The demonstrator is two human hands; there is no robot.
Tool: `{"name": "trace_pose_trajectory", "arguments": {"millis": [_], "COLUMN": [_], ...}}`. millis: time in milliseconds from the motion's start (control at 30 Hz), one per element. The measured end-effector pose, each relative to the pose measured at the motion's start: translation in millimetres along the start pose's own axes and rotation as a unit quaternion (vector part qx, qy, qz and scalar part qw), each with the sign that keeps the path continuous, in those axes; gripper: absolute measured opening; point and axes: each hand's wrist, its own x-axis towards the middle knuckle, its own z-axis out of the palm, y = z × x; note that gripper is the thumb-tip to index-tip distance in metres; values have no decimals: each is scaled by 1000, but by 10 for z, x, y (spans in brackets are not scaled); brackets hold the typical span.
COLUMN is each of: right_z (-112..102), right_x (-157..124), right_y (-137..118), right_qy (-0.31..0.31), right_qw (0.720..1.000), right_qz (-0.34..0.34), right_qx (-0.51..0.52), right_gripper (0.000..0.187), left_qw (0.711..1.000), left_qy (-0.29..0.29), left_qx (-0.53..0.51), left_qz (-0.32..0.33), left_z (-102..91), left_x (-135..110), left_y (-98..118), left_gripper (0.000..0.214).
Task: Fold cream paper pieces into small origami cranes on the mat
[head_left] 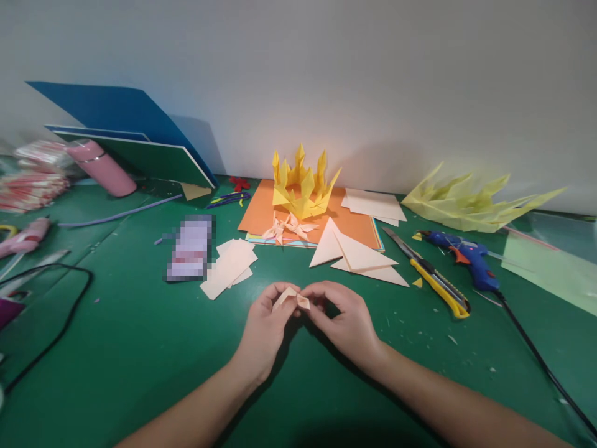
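My left hand [263,326] and my right hand [347,320] meet over the green table [140,348], fingers pinched together on a small folded piece of cream paper [293,299]. Each hand grips one end of it. Just beyond lie cream paper triangles [359,255] and a small stack of cream paper pieces [229,266]. Two small cream folded flowers [289,229] rest on orange paper [261,211], with a yellow folded paper crown shape [303,183] behind them.
A yellow utility knife [436,280] and a blue glue gun [464,255] with a black cord lie at right. Pale yellow folded shapes [471,199] sit by the wall. A phone [190,247], pink bottle [102,167], blue and green boards [135,134] and a black cable [69,311] are at left.
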Motion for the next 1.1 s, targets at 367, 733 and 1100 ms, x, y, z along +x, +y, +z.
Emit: {"name": "trace_pose_trajectory", "arguments": {"millis": [367,733,1100], "right_z": [-10,-12,-24], "right_x": [-9,-8,6], "right_y": [2,6,-3], "right_qy": [21,16,28], "right_qw": [999,992,986], "right_qz": [22,54,32], "right_qx": [41,114,164], "right_gripper": [10,12,14], "left_qw": [999,998,995], "left_qy": [-26,-47,-80], "left_qx": [15,0,7], "left_qz": [18,30,52], "left_z": [-72,-84,-86], "left_x": [18,-3,-9], "left_y": [1,-3,-19], "left_gripper": [21,20,17]}}
